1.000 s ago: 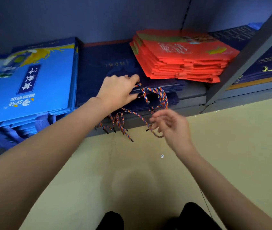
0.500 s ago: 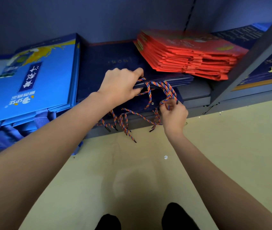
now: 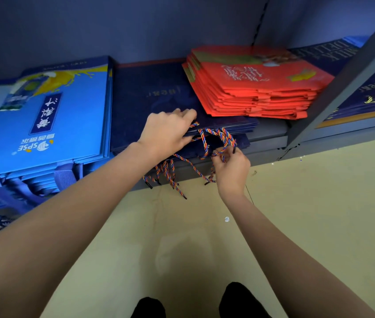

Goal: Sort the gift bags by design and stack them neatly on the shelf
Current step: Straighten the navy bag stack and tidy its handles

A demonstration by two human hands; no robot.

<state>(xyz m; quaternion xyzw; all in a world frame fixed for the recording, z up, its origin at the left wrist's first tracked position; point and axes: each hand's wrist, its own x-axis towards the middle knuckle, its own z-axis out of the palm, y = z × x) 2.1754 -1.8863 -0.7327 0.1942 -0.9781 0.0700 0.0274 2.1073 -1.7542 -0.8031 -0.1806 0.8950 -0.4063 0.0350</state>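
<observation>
— While pinching a loop of braided cord handles [image 3: 218,138] at the shelf [image 3: 271,136] front, right hand [image 3: 232,168] sits at 6 o'clock of the loop, fingers curled round the strand.

— And the left hand [image 3: 168,131]?

— Lies flat-knuckled on the navy gift bags [image 3: 150,95], thumb and fingers closed over the stack's front edge, at 9 o'clock of the loop and just beside it. Nearer the stack than the right.

— Which way to tuck?

— Toward 12 o'clock, judging by the lie: stack's long axis runs 6 to 12, mouth end and cords at 6, spilling over the shelf lip. More loose cords [image 3: 170,177] hang at 7 o'clock, under the left wrist.

— Neighbours?

— Light blue gift bags [image 3: 51,120] at 9 o'clock, touching or nearly so; cannot tell which. Red gift bags [image 3: 257,88] at 1 o'clock, resting on the navy stack's far right corner. More dark bags [image 3: 370,92] at 3 o'clock, behind a slanted shelf post [image 3: 342,88].

— Anything in the way?

— Probably only the left hand itself, covering the edge where the cords would slip in; red pile leaves the front edge free.
</observation>
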